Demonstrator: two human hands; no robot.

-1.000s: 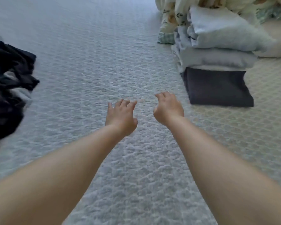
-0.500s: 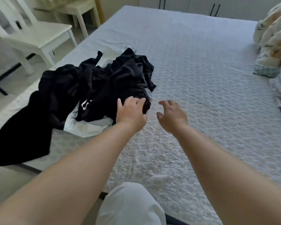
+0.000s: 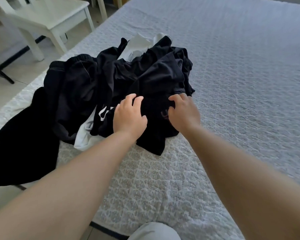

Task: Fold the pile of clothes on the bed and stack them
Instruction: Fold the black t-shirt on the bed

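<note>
Pile: black and white clothes are lying near the bed's left edge.
Left hand: your fingers are curling into black fabric.
Right hand: you are gripping the same garment.

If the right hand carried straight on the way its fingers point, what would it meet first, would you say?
The right hand already rests on the black garment on top of the clothes pile, with its fingers curling into it. Going on, it would probably just push deeper into that same fabric, though depth is hard to judge.
</note>
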